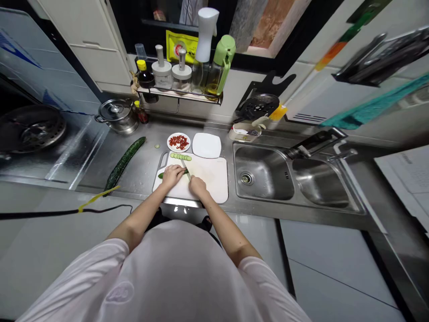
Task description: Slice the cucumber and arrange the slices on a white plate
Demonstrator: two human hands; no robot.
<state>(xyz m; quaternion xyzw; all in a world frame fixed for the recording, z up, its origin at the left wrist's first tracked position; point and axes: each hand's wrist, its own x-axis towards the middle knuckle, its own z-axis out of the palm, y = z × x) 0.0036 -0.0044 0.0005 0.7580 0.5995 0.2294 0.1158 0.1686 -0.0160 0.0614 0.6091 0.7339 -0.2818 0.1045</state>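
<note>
On the white cutting board, my left hand is closed over a piece of cucumber, whose green ends show on both sides of the fingers. My right hand grips a knife; its blade stands close beside the cucumber's right end. The knife's handle is hidden in my fist. A row of cucumber slices lies along the board's far edge. To the left, a long whole cucumber rests on the steel counter, and one loose slice lies near the board.
Behind the board stand a plate of chopped red pieces and a white square plate. A double sink is on the right. A lidded pot stands back left, and a shelf of bottles hangs above the counter.
</note>
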